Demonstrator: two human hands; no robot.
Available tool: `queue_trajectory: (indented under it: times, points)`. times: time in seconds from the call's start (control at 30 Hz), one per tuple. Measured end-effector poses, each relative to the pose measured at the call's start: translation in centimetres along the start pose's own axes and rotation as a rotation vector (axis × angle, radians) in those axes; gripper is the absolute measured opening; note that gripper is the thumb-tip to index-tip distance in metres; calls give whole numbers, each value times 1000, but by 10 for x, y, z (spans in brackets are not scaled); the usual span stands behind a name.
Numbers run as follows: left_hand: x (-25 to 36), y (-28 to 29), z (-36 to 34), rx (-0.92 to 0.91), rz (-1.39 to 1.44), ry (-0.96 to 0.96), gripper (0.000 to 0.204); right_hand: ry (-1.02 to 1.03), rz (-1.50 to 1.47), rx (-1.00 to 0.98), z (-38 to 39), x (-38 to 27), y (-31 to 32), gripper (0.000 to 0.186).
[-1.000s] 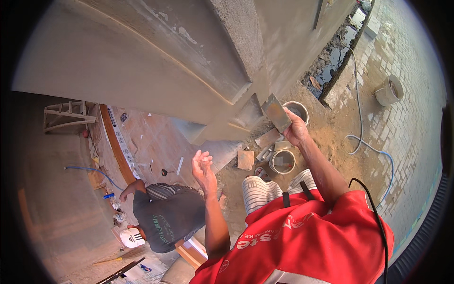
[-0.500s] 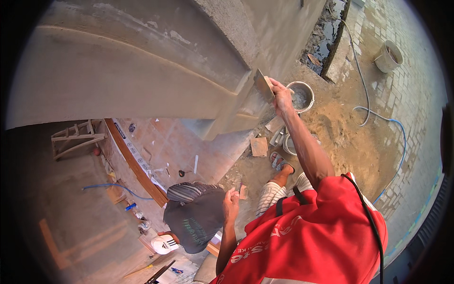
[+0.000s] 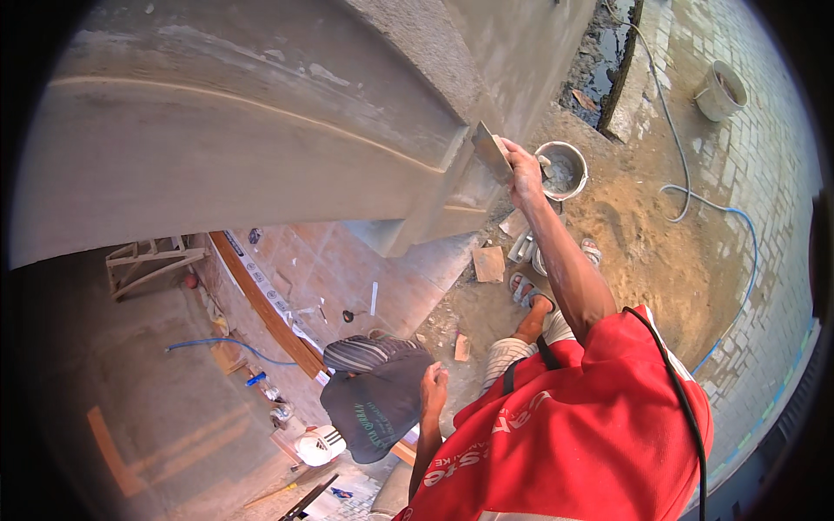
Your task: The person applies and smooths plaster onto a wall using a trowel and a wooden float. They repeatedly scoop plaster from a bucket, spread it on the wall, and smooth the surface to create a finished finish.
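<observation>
One flat, rectangular trowel point(image 3: 493, 154) is in the grasp of the right hand point(image 3: 524, 172), whose fingers close on its back. We see the blade tilted, at the lower corner of the grey plastered wall point(image 3: 261, 165), though we cannot tell whether it touches the plaster. The left hand point(image 3: 433, 388) is lowered near the front of the red shirt point(image 3: 565, 425); its fingers are loosely bent, and we see nothing held there.

Just beside the right hand, we find a round bucket point(image 3: 583, 165) with grey mix inside. A second, pale bucket point(image 3: 714, 102) stands well apart, farther right, on the paving point(image 3: 764, 156). Between the two, a hose point(image 3: 731, 210) bends across the ground, grey along one stretch and blue along another, near a patch of brown sand point(image 3: 630, 230). Below the trowel we notice a squarish orange-brown tile piece point(image 3: 488, 264) lying close to a sandalled foot point(image 3: 526, 291).

On the left, we see another person point(image 3: 369, 408) in a dark shirt and a white cap point(image 3: 320, 445), bent over; in our view the left hand overlaps that dark shirt. Beyond this person a long brown plank point(image 3: 260, 301) lies on the floor, and near its far end stands a wooden frame point(image 3: 156, 257).
</observation>
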State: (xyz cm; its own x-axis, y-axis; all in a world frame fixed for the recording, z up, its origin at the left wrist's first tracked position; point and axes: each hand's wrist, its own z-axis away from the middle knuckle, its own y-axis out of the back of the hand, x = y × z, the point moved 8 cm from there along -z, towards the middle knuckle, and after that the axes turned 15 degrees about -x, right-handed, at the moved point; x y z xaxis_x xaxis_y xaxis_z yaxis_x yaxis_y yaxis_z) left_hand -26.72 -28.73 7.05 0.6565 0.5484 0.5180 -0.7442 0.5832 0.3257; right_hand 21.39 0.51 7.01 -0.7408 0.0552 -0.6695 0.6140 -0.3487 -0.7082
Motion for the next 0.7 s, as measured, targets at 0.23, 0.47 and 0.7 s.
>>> queue_trajectory:
  times: [0.23,0.47,0.7]
  points:
    - [-8,-2,-9,-11,28,-3,43,30,121,39,-3,-3,5,44]
    - [-19,0,-14,-12,-22,-29,43,16,14,-31,-3,0,4,43]
    - [-22,-2,-18,-37,-4,-26,43,-66,-395,-6,39,19,23,37]
